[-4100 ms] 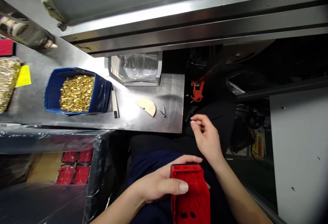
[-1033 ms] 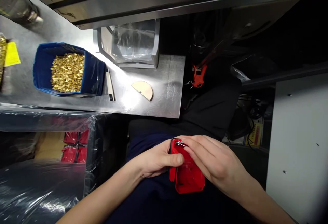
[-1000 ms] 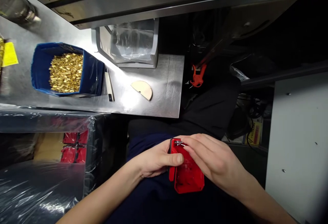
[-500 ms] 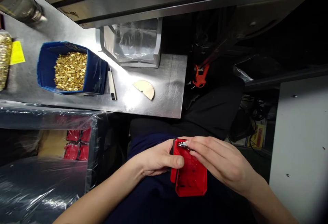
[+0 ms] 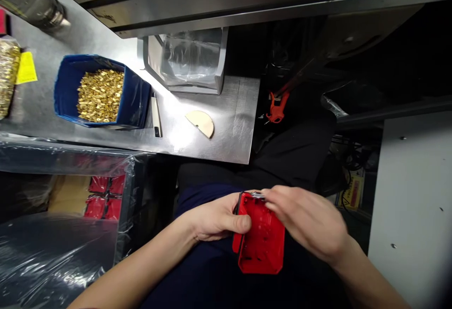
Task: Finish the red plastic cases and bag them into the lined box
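- Head view: your left hand (image 5: 219,219) is closed around the left side of a red plastic case (image 5: 263,240), thumb lying over the near edge and the other fingers mostly hidden behind it.
- The case is in front of you, above your lap, with its hollow side turned up towards you; a black edge runs down its left side.
- Your right hand (image 5: 309,219) is at the case's upper right, fingers straight and drawn close together, a little blurred. Its fingertips pinch the end of a small metal tool (image 5: 258,195).
- That tool lies across the top end of the case, just inside the rim; you cannot tell exactly where its tip touches.
- Beyond your lap is a metal table (image 5: 229,146). On it, near the corner, lies a cream half-round piece (image 5: 201,123).
- Left of that is a white-handled knife (image 5: 156,117), just beside a blue bin (image 5: 136,99) holding gold-coloured metal bits (image 5: 100,94).
- Behind the half-round piece is a grey bin (image 5: 223,64) with clear plastic (image 5: 192,59) inside.
- At the far left are a bag of gold-coloured bits (image 5: 7,78) and a yellow note (image 5: 26,68).
- To your lower left, a plastic-covered crate (image 5: 126,205) holds red pieces (image 5: 96,206).
- Right of the table is an orange tool (image 5: 277,109).
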`<state>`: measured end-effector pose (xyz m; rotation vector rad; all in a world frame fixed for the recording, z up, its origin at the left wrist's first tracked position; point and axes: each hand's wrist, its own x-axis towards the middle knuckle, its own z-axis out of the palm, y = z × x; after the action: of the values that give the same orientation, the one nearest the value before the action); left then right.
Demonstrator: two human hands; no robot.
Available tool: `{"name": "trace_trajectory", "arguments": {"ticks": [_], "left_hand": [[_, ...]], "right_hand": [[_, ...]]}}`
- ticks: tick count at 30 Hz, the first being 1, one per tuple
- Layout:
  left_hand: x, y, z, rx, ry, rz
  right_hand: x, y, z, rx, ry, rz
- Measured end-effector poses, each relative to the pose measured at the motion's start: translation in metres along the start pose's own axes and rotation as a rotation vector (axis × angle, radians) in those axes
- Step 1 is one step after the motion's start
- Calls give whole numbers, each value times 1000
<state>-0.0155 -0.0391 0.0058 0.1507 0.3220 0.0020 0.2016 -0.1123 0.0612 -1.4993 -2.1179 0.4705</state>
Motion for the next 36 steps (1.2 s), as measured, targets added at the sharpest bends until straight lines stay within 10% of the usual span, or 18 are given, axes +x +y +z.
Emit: {"name": "trace_trajectory", "arguments": {"ticks": [6, 15, 36], "left_hand": [[-3, -2, 1, 39, 95, 72], [-5, 1, 10, 113, 173, 149], [-4, 3, 8, 155, 157, 162]], "right_hand": [[2, -21, -6, 145, 259, 629], [6, -59, 20, 317, 109, 707], [5, -63, 30, 411, 125, 820]]}}
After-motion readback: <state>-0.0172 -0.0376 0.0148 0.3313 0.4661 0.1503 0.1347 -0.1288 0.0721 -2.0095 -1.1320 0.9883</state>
